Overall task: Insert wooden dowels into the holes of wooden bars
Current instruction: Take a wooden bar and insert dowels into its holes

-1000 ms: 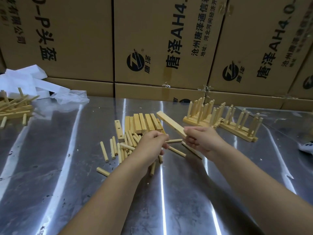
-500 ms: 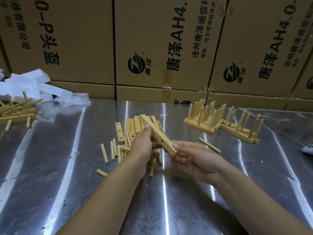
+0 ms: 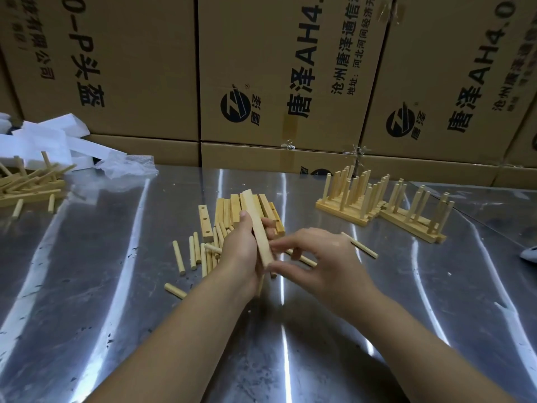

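Tilting above the desk (image 3: 116,286), the wooden bar (image 3: 252,207) is held in the left hand's (image 3: 239,251) grip. Whether the right hand (image 3: 319,263) pinches its near end cannot be told through the blur. If the bar is turned carelessly, it may be dropped onto the loose dowels (image 3: 178,257), which would be scattered.

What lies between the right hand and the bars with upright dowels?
In the head view, one loose dowel lies there on the metal table, near the right hand.

Pale yellow wooden bars (image 3: 250,209), brown black-printed cartons (image 3: 290,71), silver table (image 3: 87,286)
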